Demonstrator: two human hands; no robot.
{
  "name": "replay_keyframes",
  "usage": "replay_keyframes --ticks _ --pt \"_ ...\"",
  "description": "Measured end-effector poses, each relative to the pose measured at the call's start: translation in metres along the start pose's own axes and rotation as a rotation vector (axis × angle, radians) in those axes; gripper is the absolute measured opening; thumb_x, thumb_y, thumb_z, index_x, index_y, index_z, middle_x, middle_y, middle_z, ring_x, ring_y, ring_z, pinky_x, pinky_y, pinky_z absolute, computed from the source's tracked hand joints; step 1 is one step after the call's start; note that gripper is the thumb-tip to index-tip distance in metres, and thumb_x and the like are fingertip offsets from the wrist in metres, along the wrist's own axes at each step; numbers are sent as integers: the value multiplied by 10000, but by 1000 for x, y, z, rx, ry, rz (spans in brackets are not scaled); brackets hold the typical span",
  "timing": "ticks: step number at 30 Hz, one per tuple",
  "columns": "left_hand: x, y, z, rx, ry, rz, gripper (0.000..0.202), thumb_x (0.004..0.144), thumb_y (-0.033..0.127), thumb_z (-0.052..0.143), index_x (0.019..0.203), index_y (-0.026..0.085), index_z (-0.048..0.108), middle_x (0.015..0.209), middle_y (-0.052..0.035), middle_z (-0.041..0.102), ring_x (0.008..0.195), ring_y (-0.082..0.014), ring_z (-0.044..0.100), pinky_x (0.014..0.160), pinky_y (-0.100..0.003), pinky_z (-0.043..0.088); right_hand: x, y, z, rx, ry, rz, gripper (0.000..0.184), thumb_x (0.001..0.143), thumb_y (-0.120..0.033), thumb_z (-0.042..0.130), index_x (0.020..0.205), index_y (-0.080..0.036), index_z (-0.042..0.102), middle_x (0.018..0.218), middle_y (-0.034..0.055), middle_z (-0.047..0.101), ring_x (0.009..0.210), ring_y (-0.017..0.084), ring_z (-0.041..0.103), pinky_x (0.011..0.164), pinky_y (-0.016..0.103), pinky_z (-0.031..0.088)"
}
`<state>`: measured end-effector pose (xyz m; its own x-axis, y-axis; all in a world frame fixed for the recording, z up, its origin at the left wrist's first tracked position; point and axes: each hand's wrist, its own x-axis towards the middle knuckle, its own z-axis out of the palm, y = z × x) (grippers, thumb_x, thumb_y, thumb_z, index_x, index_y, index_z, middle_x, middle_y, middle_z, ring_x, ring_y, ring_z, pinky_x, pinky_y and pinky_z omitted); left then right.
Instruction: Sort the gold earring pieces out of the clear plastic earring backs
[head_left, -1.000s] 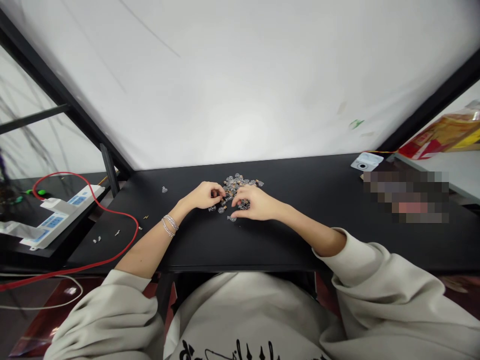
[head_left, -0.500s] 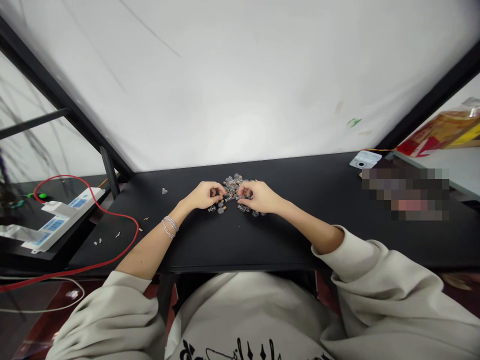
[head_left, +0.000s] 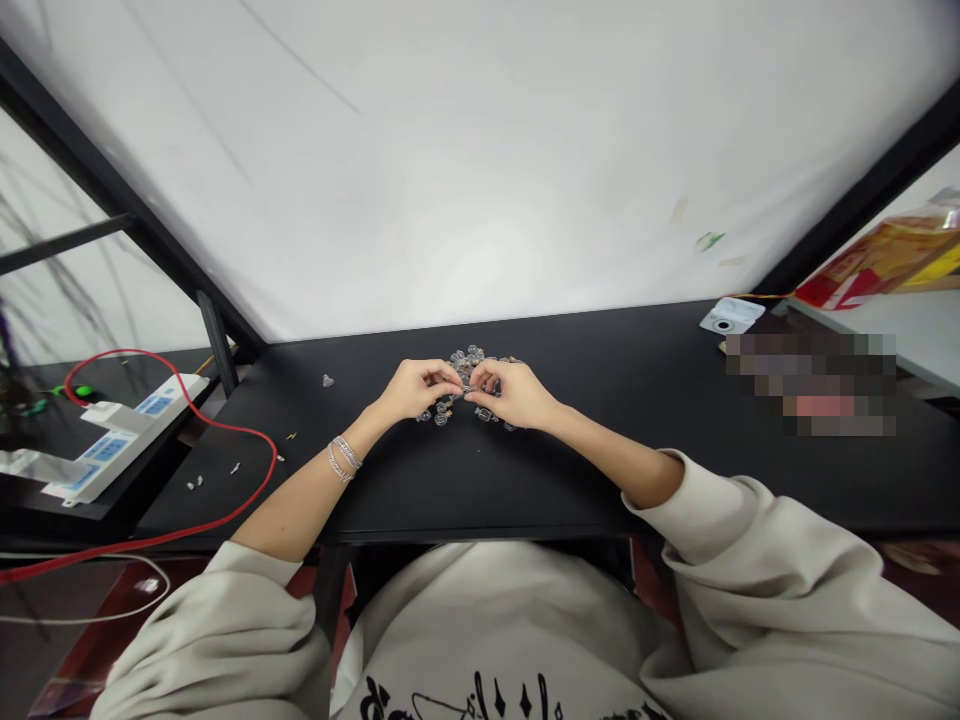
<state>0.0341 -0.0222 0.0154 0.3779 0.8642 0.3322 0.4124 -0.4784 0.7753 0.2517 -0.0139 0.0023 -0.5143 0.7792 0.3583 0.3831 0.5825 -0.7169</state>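
Observation:
A heap of tiny clear glass bottles [head_left: 472,358] with small brownish stoppers lies in the middle of the black table [head_left: 600,480]. My left hand [head_left: 420,390] and my right hand [head_left: 514,393] meet over the heap. Their fingertips come together around a small, shiny piece, probably one of the bottles, mostly hidden by my fingers. Several bottles lie just below my hands, and my hands cover part of the heap. Silver bracelets [head_left: 343,458] circle my left wrist.
A single glass bottle [head_left: 328,381] and a few small parts [head_left: 195,483] lie left of the heap. Further left are a red cable [head_left: 255,430] and a white power strip [head_left: 127,435]. A white device [head_left: 732,315] sits at the table's far right, and a pixelated patch hides the area beside it.
My hands have moved closer together, and their fingertips now meet over the heap. One second ago, my right hand was lower and further right, and the two hands were apart.

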Motion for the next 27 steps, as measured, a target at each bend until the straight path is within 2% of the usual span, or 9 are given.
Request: replay_keyframes --ticks 5,9,14,20,27 --pt "-1 0 2 -54 35 -31 257 740 375 792 771 124 745 691 -60 711 562 -115 568 553 -232 438 0 -2 0 0 4 -3 140 789 -279 722 848 -180 642 844 23 703 715 122 612 704 256 491" --pt "0 -3 3 -88 7 -51 279 715 387 813 789 126 749 720 -67 726 584 -121 596 571 -231 456 0 -4 -1 20 -11 -6 115 786 -260 717 826 -183 641 829 16 698 709 119 603 692 250 479" --pt "1 -4 1 -22 2 -57 281 757 408 771 761 127 759 654 -42 700 533 -100 533 527 -220 408 -1 -3 -1 41 17 -5 152 781 -294 733 822 -179 643 800 12 687 707 118 594 695 250 474" --pt "0 -2 0 -24 -114 -31 308 805 423 724 791 117 752 696 -53 701 569 -106 543 539 -219 418 0 1 -1 11 14 2 128 755 -255 756 815 -178 673 837 12 704 730 121 603 717 256 467" --pt "-1 -11 -5 -110 -290 -86 320 812 433 721 831 115 757 715 -60 690 609 -115 568 566 -226 449 0 2 -3 101 -50 -55 116 750 -262 759 801 -174 704 782 19 698 689 127 613 663 252 469"
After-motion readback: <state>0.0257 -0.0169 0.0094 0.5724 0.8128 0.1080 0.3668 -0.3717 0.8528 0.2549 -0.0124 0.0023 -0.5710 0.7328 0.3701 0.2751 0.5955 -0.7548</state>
